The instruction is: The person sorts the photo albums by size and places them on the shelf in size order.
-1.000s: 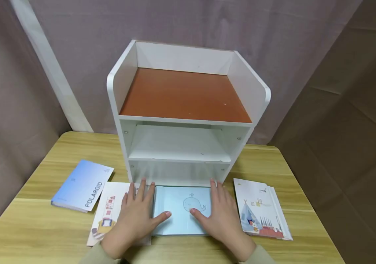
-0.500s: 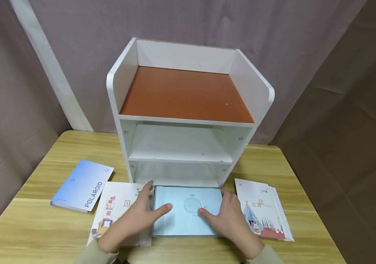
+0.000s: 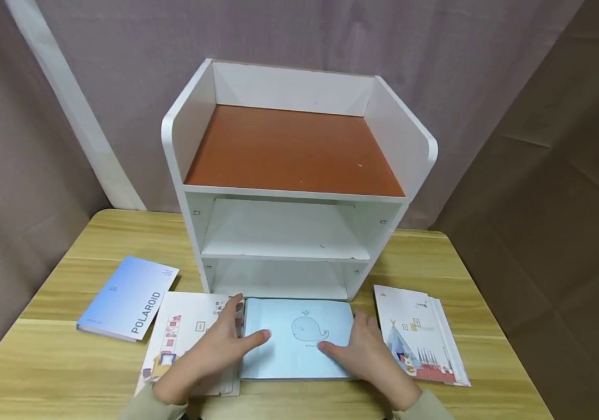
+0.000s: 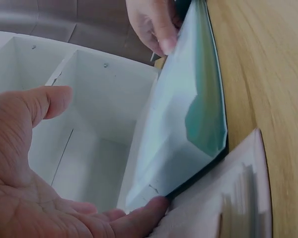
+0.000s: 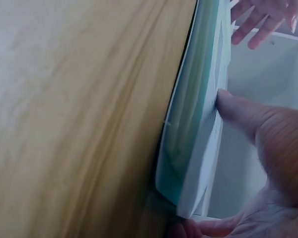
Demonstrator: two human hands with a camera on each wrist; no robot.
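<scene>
A light-blue photo album with a whale drawing lies on the table, close in front of the white shelf unit. My right hand grips its right end, thumb on the cover and fingers bent around the edge. At the left end is my left hand, thumb raised apart from the cover; in the left wrist view one fingertip is right at the album's corner. Under the left hand lies a white album with a pink and yellow picture, partly hidden by the hand and forearm.
A blue album marked POLAROID lies at the left. To the right is a white album with a tent picture. The shelf unit has two lower compartments and a brown top panel. Curtains hang behind the table.
Both hands have drawn back from lying spread over the light-blue album's sides to its two ends. The right fingers have bent around its edge. The view has shifted slightly.
</scene>
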